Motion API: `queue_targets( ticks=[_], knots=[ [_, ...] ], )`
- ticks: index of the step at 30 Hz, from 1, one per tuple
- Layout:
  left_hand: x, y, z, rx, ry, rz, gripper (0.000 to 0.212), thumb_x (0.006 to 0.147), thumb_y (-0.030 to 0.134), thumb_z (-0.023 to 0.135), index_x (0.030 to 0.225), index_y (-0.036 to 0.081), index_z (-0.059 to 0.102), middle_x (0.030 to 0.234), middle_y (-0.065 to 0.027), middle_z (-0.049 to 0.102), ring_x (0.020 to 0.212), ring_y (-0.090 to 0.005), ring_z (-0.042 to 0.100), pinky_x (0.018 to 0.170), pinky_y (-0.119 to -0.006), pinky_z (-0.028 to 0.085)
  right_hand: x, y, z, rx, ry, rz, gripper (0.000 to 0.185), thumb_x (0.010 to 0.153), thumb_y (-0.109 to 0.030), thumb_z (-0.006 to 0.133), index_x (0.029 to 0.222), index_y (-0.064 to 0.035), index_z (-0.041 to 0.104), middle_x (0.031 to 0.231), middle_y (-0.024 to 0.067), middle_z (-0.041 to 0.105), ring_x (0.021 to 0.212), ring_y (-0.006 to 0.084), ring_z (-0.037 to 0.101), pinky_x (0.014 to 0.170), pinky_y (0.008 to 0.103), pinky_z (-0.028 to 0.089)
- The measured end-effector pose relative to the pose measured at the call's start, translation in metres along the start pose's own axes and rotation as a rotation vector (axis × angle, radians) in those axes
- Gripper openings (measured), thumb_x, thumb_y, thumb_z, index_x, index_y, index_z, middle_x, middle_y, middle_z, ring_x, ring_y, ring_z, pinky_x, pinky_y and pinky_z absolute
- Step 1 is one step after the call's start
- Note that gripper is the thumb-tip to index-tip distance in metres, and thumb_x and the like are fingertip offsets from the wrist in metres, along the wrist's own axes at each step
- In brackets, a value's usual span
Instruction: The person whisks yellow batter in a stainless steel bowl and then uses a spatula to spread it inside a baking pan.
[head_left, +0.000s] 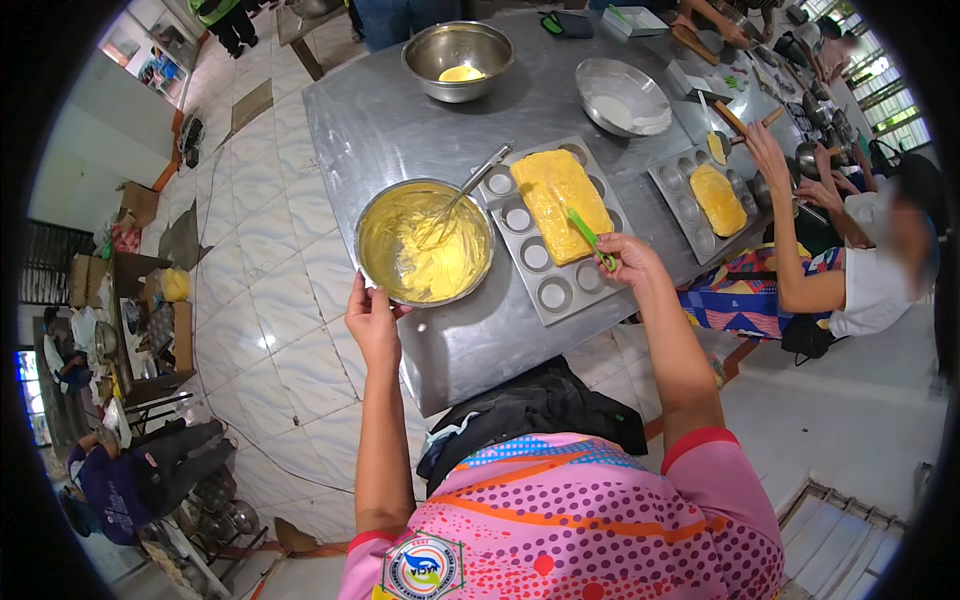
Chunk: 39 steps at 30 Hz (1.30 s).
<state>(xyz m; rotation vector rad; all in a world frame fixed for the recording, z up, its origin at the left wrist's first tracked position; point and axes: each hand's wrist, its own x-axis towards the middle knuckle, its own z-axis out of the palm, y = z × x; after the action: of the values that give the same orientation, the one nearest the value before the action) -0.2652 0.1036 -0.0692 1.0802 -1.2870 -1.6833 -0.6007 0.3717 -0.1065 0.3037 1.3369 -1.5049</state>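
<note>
My left hand (375, 311) grips the near left rim of a stainless steel mixing bowl (367, 202). Yellow cream (442, 262) coats the inside of that bowl, and a wire whisk (480, 172) leans in it with its handle over the far right rim. In my right hand (626, 259) is a green-handled spreading tool (589, 234), its far end touching a rectangular cake (551, 187) covered in yellow icing. The cake rests across the cups of a metal muffin tin (536, 255). What the tool's tip is like cannot be made out against the icing.
The steel table (360, 135) ends at my left and in front of me. Farther back stand a bowl with yellow contents (457, 52) and a whitish-coated bowl (622, 97). To the right, a co-worker (817, 277) stands by another iced cake (718, 200) on a muffin tin (675, 187).
</note>
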Motion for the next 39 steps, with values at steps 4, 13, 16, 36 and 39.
queue_targets(
  ticks=[4, 13, 16, 36, 39],
  knots=[
    [0.003, -0.001, 0.003, -0.017, -0.052, 0.003, 0.046, 0.095, 0.008, 0.056, 0.138, -0.002, 0.047, 0.091, -0.0027, 0.06, 0.076, -0.0108, 0.064, 0.06, -0.027, 0.059, -0.009, 0.001, 0.018, 0.114, 0.005, -0.058, 0.019, 0.085, -0.004, 0.066, 0.1, -0.0072, 0.056, 0.08, 0.0055, 0.06, 0.067, 0.0171, 0.059, 0.058, 0.0305, 0.047],
    [-0.005, -0.01, -0.006, -0.059, -0.083, -0.011, 0.052, 0.095, 0.004, 0.054, 0.144, -0.003, 0.038, 0.087, -0.0011, 0.053, 0.071, -0.0082, 0.058, 0.061, -0.027, 0.061, -0.044, 0.006, 0.067, 0.104, -0.114, -0.189, 0.019, 0.084, -0.002, 0.066, 0.101, -0.0068, 0.058, 0.082, 0.0052, 0.06, 0.068, 0.0158, 0.059, 0.063, 0.029, 0.047],
    [-0.01, -0.013, -0.011, -0.054, -0.097, -0.004, 0.053, 0.095, 0.002, 0.054, 0.145, -0.003, 0.037, 0.086, -0.0006, 0.052, 0.07, -0.0066, 0.056, 0.059, -0.026, 0.059, -0.071, 0.008, 0.118, -0.138, -0.093, -0.424, 0.016, 0.085, 0.001, 0.063, 0.1, -0.0035, 0.062, 0.083, 0.0054, 0.061, 0.073, 0.0159, 0.061, 0.062, 0.0297, 0.049],
    [-0.015, -0.012, -0.003, -0.027, -0.143, 0.078, 0.054, 0.092, -0.003, 0.053, 0.143, -0.005, 0.039, 0.088, -0.0017, 0.05, 0.067, -0.0068, 0.056, 0.056, -0.023, 0.055, -0.046, 0.085, 0.22, -1.452, 0.194, -1.396, 0.016, 0.069, 0.005, 0.056, 0.083, -0.0005, 0.06, 0.083, 0.0171, 0.057, 0.084, 0.0389, 0.057, 0.072, 0.0455, 0.048],
    [-0.018, -0.008, 0.002, -0.046, -0.113, 0.028, 0.056, 0.092, -0.002, 0.052, 0.145, -0.007, 0.034, 0.085, -0.0014, 0.05, 0.067, -0.0074, 0.056, 0.056, -0.025, 0.057, -0.04, 0.094, 0.212, -1.38, 0.211, -1.253, 0.011, 0.073, 0.003, 0.057, 0.083, 0.0006, 0.064, 0.084, 0.0183, 0.06, 0.078, 0.037, 0.059, 0.07, 0.0446, 0.049]
  ],
)
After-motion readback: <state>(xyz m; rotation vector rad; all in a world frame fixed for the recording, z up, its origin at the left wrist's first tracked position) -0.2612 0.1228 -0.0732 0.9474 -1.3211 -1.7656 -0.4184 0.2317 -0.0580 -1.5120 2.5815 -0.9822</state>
